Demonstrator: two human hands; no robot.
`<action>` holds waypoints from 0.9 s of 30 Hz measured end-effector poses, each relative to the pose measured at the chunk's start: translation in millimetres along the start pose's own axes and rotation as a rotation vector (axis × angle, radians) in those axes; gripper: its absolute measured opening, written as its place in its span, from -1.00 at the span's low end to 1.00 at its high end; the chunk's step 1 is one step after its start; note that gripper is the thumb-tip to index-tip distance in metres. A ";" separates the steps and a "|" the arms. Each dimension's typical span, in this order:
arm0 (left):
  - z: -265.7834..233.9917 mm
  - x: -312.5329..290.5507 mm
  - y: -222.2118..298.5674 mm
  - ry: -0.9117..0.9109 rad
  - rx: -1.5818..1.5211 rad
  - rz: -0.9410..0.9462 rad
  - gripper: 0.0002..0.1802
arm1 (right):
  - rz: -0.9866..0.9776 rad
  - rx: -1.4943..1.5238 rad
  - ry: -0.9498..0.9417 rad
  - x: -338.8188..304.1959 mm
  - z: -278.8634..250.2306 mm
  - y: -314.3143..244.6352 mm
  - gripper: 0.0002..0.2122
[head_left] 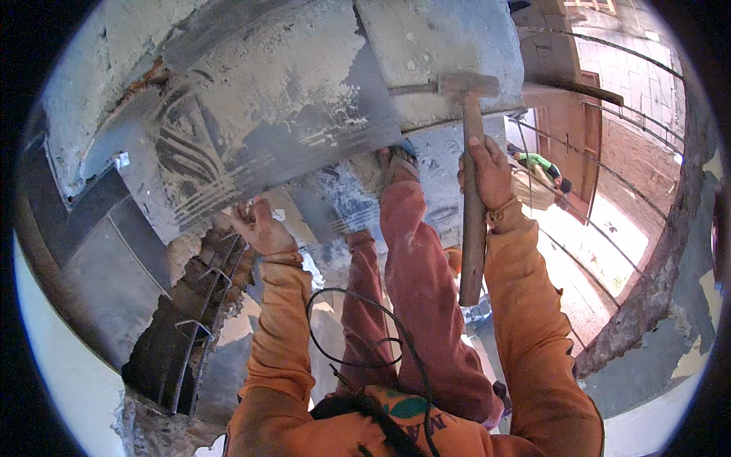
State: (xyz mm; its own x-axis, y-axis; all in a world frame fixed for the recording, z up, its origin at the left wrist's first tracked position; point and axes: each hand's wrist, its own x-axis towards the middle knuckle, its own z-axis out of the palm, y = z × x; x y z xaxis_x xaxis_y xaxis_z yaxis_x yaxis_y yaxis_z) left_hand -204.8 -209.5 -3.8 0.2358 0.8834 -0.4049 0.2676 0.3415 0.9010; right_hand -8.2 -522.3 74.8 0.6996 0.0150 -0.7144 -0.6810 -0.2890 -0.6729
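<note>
My right hand (491,174) is closed around the wooden handle of a hammer (473,228). The hammer stands almost upright in the picture, its dusty head (476,84) over the right part of a grey step-like surface. Off to the left, my left hand (263,228) has its fingers curled at the lower edge of a large, dusty grey panel (304,145). Its fingertips touch that edge and are partly hidden. My foot (400,161) in a sandal rests below the panel, between the two hands.
Broken concrete with bent steel bars (199,324) gapes at lower left. Long bars (601,156) cross an opening at right, beyond which a person in green (542,166) is lower down. A black cable (358,293) loops before my legs. Broken wall edges (636,327) stand at lower right.
</note>
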 end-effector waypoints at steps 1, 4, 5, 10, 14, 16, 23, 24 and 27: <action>3.9 -3.4 0.3 0.016 -0.163 -0.076 -0.52 | -0.022 -0.082 -0.010 -1.3 -0.1 0.2 -0.75; 15.3 -2.3 1.6 -0.074 -0.378 -0.365 -0.62 | -0.191 -0.374 0.086 -20.1 -0.9 -10.1 -0.66; 18.5 -1.9 3.3 -0.126 -0.396 -0.474 -0.65 | -0.206 -0.374 0.087 -28.0 -1.1 -13.4 -0.64; 26.1 7.2 3.9 -0.103 -0.451 -0.621 -0.65 | -0.418 -0.593 0.138 -16.0 -1.9 5.4 -0.61; 36.9 4.0 24.5 -0.117 -0.369 -0.625 -0.61 | -0.460 -0.632 0.171 -21.1 4.9 -0.5 -0.63; 26.3 16.0 12.1 -0.155 -0.394 -0.656 -0.61 | -0.522 -0.602 0.228 -24.2 7.5 4.2 -0.63; 39.7 13.0 12.1 -0.061 -0.521 -0.724 -0.63 | -0.558 -0.663 0.209 -24.2 11.0 1.0 -0.63; 36.8 17.4 11.5 -0.033 -0.511 -0.742 -0.64 | -0.504 -0.672 0.211 -22.6 12.3 3.6 -0.64; 36.0 29.2 1.0 0.044 -0.506 -0.793 -0.68 | -0.416 -0.699 0.158 -23.0 13.7 -2.1 -0.64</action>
State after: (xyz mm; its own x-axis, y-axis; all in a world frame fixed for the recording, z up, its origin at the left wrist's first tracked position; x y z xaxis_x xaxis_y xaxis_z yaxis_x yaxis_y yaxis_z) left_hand -164.0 -194.9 -20.3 0.1204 0.3415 -0.9321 -0.1049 0.9381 0.3301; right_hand -25.8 -509.0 90.1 0.9224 0.1318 -0.3631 -0.1053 -0.8186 -0.5646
